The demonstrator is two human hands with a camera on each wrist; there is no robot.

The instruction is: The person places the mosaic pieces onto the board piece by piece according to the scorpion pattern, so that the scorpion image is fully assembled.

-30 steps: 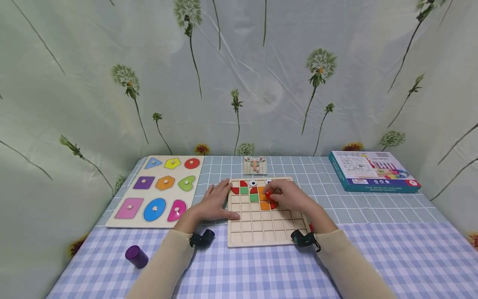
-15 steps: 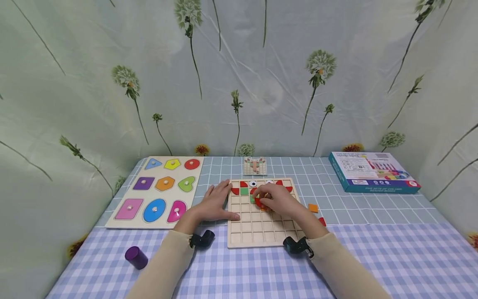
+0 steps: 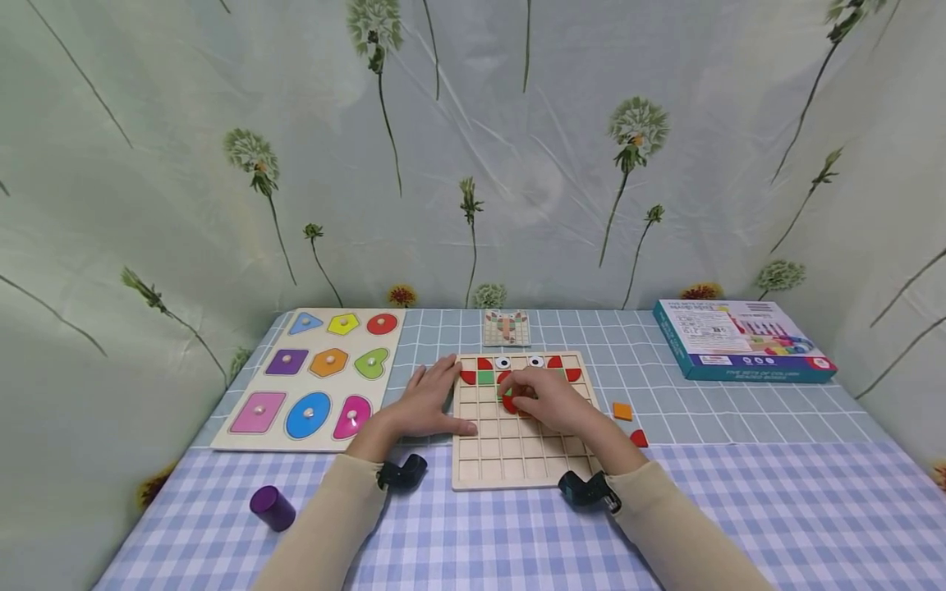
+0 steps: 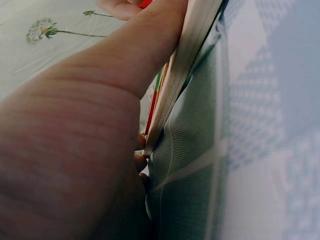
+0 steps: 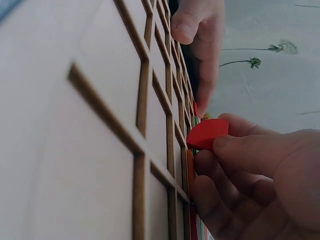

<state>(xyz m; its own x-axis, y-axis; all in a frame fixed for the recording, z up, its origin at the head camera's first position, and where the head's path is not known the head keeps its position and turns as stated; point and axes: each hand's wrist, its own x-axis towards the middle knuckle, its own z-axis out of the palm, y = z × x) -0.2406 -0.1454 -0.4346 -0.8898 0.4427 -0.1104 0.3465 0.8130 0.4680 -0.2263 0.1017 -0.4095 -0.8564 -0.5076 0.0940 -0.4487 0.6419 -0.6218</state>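
In the head view, a wooden grid board (image 3: 480, 447) lies before me, with red, green and orange tiles and two eye tiles in its upper rows. My left hand (image 3: 424, 406) rests spread at its left edge, thumb over the surface, fingers along the side. Between thumb and fingertips, my right hand (image 3: 550, 400) pinches a red quarter-circle tile (image 5: 207, 134), held tilted close over the board's upper middle cells. An orange tile (image 5: 190, 172) lies in the grid just under those fingers in the right wrist view. The right hand hides some of the placed tiles.
Right of the board lie a loose orange square tile (image 3: 622, 411) and a red tile (image 3: 639, 438). A pattern card (image 3: 506, 327) sits behind it. To the left are a shape puzzle (image 3: 299, 382) and a purple cylinder (image 3: 273, 509); a teal-edged box (image 3: 742, 339) lies back right.
My right hand has shifted left across the board with the red tile, uncovering the right eye, red tiles at upper right and the loose tiles beside the board. The left hand has stayed put.
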